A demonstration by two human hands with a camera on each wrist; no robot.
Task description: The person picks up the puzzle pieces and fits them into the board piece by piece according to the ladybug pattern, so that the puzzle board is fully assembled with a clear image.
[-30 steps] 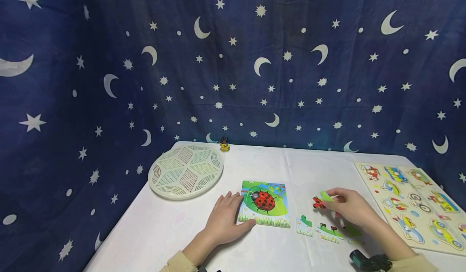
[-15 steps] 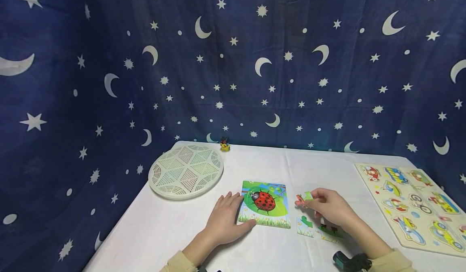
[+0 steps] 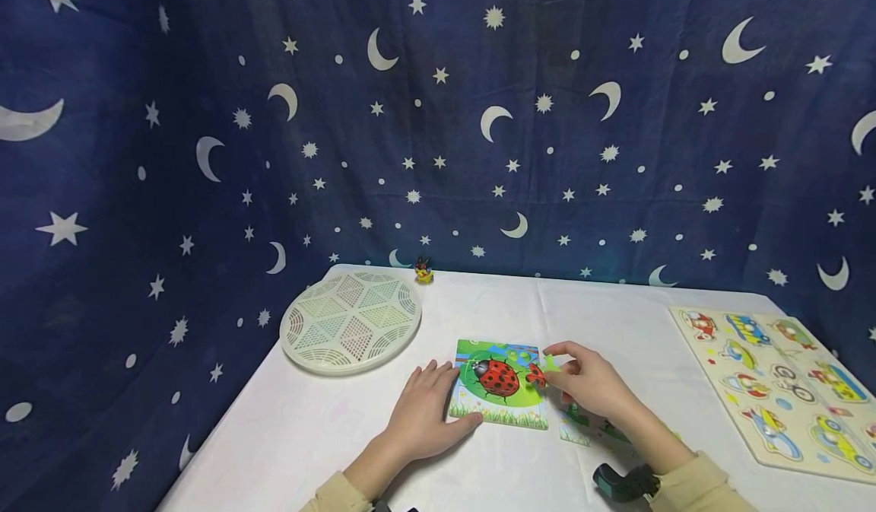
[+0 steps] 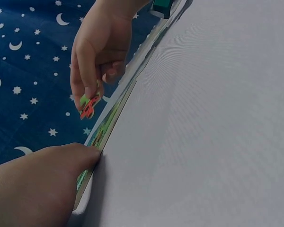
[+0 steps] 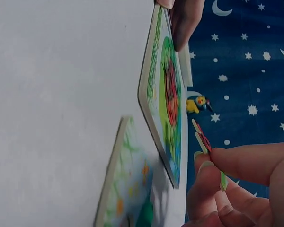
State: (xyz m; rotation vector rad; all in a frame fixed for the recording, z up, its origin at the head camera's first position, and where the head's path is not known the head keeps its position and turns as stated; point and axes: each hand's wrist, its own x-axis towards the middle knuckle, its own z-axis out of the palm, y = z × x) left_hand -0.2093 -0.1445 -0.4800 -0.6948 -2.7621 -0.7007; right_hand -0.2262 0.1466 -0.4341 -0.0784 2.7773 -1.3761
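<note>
A square ladybug puzzle board (image 3: 502,411) lies flat on the white table. My left hand (image 3: 426,413) rests at its left side, fingers along the left edge and thumb at the front edge. Between thumb and fingers, my right hand (image 3: 594,383) pinches a red and green puzzle piece (image 3: 537,376), raised and tilted; in the head view it overlaps the board's right edge. The right wrist view shows the piece (image 5: 204,140) edge-on, beside the board (image 5: 156,118). A loose flower-patterned puzzle piece (image 3: 573,430) lies right of the board, others partly hidden under my right forearm.
A round pale perforated board (image 3: 350,322) lies at the left. Behind it, at the table's far edge, stands a small yellow toy figure (image 3: 423,271). A wooden vehicle puzzle board (image 3: 780,403) lies at the right. A star-and-moon curtain (image 3: 438,116) hangs behind the table.
My right hand has moved left with the pinched puzzle piece, from above the loose pieces to the board's right edge. The left hand and the board have stayed in place.
</note>
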